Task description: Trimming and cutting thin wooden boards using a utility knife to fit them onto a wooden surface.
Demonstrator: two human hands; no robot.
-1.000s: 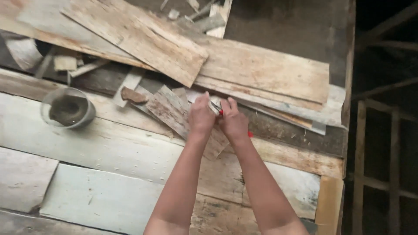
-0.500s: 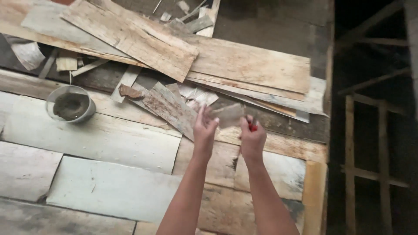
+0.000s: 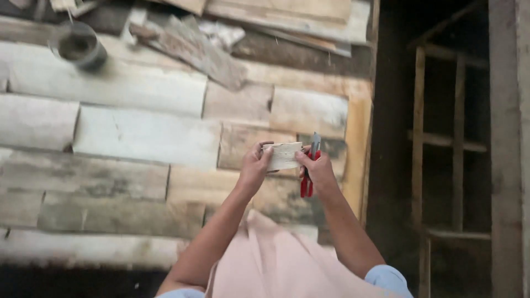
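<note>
Left hand (image 3: 255, 165): pinching the left end of a small pale wood piece (image 3: 283, 156), held up over the plank floor (image 3: 138, 135), near its right edge.
Right hand (image 3: 316, 171): grips the piece's right end and red-handled pliers (image 3: 309, 174).
Tin cup (image 3: 79, 46): far top left corner.

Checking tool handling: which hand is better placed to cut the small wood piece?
Probably the right hand: it already grips the red-handled cutter against the small wood piece, which the left hand steadies.
</note>
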